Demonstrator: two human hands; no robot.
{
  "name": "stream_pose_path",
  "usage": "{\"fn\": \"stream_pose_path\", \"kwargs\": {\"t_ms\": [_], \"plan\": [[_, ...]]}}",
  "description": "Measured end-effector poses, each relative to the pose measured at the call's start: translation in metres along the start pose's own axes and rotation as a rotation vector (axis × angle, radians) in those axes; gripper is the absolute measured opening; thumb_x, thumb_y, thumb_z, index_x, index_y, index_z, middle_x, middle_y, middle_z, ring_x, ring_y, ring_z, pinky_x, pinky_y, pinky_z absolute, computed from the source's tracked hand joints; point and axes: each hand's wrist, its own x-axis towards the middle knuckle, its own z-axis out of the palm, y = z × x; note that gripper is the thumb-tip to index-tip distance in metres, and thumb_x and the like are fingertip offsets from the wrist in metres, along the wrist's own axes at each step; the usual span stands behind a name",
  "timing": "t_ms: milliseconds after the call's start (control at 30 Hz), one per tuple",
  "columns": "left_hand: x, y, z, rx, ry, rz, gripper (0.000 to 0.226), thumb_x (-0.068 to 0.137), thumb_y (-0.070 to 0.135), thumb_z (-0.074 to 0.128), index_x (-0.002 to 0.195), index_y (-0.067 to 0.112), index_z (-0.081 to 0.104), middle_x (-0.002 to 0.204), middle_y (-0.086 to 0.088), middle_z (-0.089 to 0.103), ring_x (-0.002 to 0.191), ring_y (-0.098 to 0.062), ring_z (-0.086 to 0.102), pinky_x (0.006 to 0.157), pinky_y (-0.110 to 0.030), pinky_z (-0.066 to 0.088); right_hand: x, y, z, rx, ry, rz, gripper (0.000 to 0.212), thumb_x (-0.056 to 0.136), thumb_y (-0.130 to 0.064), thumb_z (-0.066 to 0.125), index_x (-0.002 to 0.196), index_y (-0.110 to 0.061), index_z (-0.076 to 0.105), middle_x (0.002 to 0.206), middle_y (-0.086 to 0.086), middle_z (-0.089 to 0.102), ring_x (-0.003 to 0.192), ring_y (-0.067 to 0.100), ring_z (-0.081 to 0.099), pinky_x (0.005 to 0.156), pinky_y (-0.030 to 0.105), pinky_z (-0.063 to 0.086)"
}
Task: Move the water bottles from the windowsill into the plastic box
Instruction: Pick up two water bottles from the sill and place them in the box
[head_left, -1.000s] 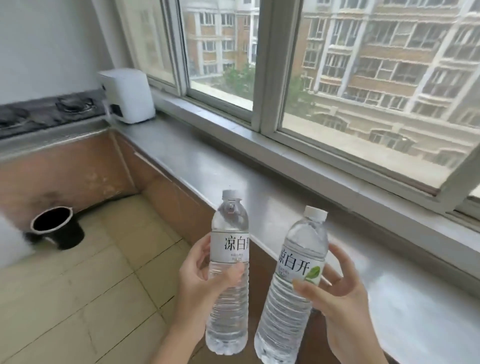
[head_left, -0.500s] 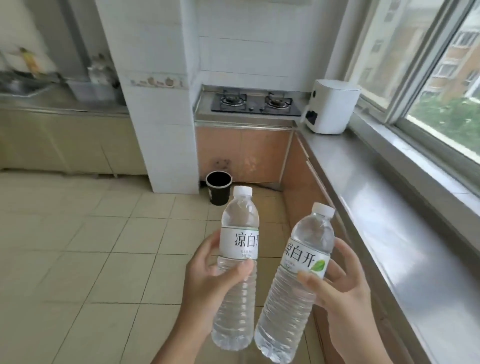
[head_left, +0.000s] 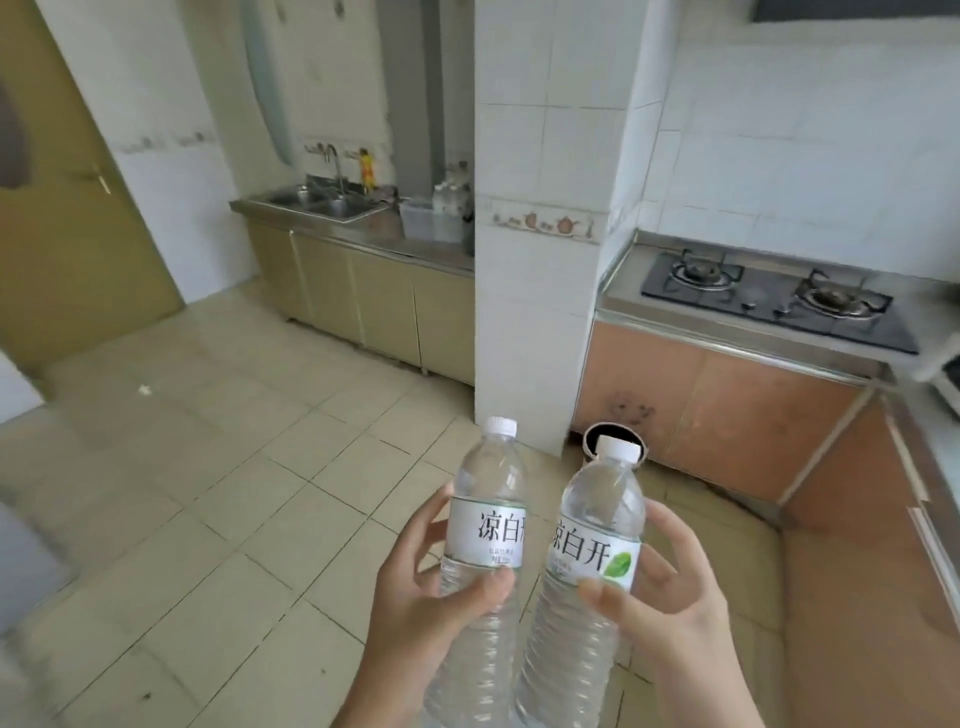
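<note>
I carry two clear water bottles with white caps and white labels, low in the middle of the view. My left hand (head_left: 415, 608) grips the left bottle (head_left: 488, 525) around its middle, nearly upright. My right hand (head_left: 670, 613) grips the right bottle (head_left: 597, 540), which leans slightly to the right. The two bottles almost touch. A translucent plastic box (head_left: 428, 221) stands far off on the steel counter beside the sink. The windowsill is out of view.
A white tiled pillar (head_left: 540, 260) stands ahead between the sink counter (head_left: 332, 208) and a gas hob (head_left: 769, 299). A black bin (head_left: 589, 441) sits on the floor at the pillar's foot, behind the bottles. Beige tiled floor spreads to the left; a door (head_left: 78, 218) stands at far left.
The view has swung left from the window and sill to the kitchen interior, bringing the sink counter and door into sight. Both hands keep gripping their bottles in much the same pose.
</note>
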Motion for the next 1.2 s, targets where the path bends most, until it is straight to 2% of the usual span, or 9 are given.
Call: {"fn": "stream_pose_path", "kwargs": {"t_ms": [100, 167, 300, 433, 600, 733, 833, 1033, 1200], "plan": [[0.034, 0.002, 0.001, 0.019, 0.061, 0.034, 0.085, 0.043, 0.028, 0.089, 0.122, 0.047, 0.062, 0.111, 0.002, 0.070, 0.099, -0.019, 0.072, 0.081, -0.038, 0.059, 0.050, -0.001, 0.010, 0.006, -0.066, 0.016, 0.093, 0.037, -0.018, 0.086, 0.124, -0.032, 0.055, 0.103, 0.010, 0.074, 0.088, 0.026, 0.072, 0.062, 0.030, 0.057], [0.058, 0.002, -0.002, 0.014, 0.100, 0.038, 0.084, 0.043, 0.026, 0.088, 0.120, 0.048, 0.063, 0.110, 0.000, 0.070, 0.096, -0.021, 0.073, 0.079, -0.042, 0.060, 0.082, 0.001, 0.018, 0.012, -0.108, 0.034, 0.093, 0.038, -0.017, 0.087, 0.124, -0.033, 0.054, 0.103, 0.009, 0.074, 0.088, 0.026, 0.073, 0.061, 0.029, 0.057], [0.110, -0.002, -0.012, -0.010, 0.162, 0.040, 0.085, 0.041, 0.022, 0.088, 0.120, 0.045, 0.065, 0.107, -0.001, 0.072, 0.092, -0.022, 0.074, 0.066, -0.028, 0.059, 0.142, 0.012, 0.039, -0.010, -0.165, 0.067, 0.088, 0.044, -0.009, 0.085, 0.122, -0.034, 0.055, 0.101, 0.010, 0.074, 0.087, 0.028, 0.072, 0.064, 0.033, 0.057], [0.176, -0.009, -0.028, -0.053, 0.227, 0.016, 0.081, 0.039, 0.021, 0.087, 0.115, 0.045, 0.067, 0.106, 0.000, 0.073, 0.092, -0.022, 0.074, 0.063, -0.027, 0.059, 0.210, 0.026, 0.064, -0.026, -0.180, 0.091, 0.083, 0.049, 0.001, 0.082, 0.120, -0.033, 0.056, 0.100, 0.010, 0.074, 0.085, 0.030, 0.072, 0.066, 0.035, 0.057], [0.278, -0.011, -0.052, -0.070, 0.245, 0.036, 0.081, 0.043, 0.024, 0.089, 0.116, 0.048, 0.064, 0.110, 0.000, 0.072, 0.098, -0.022, 0.072, 0.081, -0.042, 0.059, 0.305, 0.037, 0.105, -0.049, -0.195, 0.098, 0.083, 0.047, 0.002, 0.082, 0.118, -0.032, 0.057, 0.097, 0.012, 0.074, 0.082, 0.031, 0.072, 0.063, 0.034, 0.057], [0.360, 0.001, -0.073, -0.085, 0.229, 0.039, 0.083, 0.044, 0.023, 0.090, 0.119, 0.048, 0.063, 0.113, -0.002, 0.070, 0.095, -0.025, 0.073, 0.083, -0.049, 0.059, 0.376, 0.038, 0.142, -0.066, -0.202, 0.098, 0.080, 0.047, 0.002, 0.084, 0.113, -0.038, 0.060, 0.100, 0.013, 0.073, 0.086, 0.033, 0.072, 0.071, 0.043, 0.058], [0.413, 0.009, -0.088, -0.081, 0.215, 0.042, 0.082, 0.046, 0.024, 0.089, 0.118, 0.049, 0.062, 0.116, 0.000, 0.069, 0.095, -0.026, 0.073, 0.081, -0.047, 0.058, 0.421, 0.036, 0.168, -0.060, -0.195, 0.091, 0.083, 0.042, -0.007, 0.088, 0.112, -0.040, 0.060, 0.102, 0.012, 0.073, 0.088, 0.035, 0.071, 0.079, 0.051, 0.056], [0.503, 0.015, -0.120, -0.066, 0.266, 0.037, 0.083, 0.043, 0.025, 0.089, 0.117, 0.051, 0.062, 0.112, 0.001, 0.069, 0.094, -0.023, 0.074, 0.080, -0.046, 0.060, 0.522, 0.040, 0.211, -0.052, -0.233, 0.108, 0.083, 0.048, 0.000, 0.083, 0.120, -0.033, 0.056, 0.098, 0.011, 0.074, 0.082, 0.033, 0.072, 0.062, 0.039, 0.057], [0.596, 0.013, -0.143, -0.055, 0.327, 0.042, 0.082, 0.044, 0.026, 0.088, 0.118, 0.051, 0.062, 0.116, 0.000, 0.068, 0.094, -0.019, 0.074, 0.078, -0.040, 0.059, 0.627, 0.064, 0.252, -0.042, -0.307, 0.130, 0.085, 0.050, 0.002, 0.086, 0.122, -0.030, 0.055, 0.101, 0.017, 0.073, 0.084, 0.035, 0.071, 0.061, 0.040, 0.057]]}}
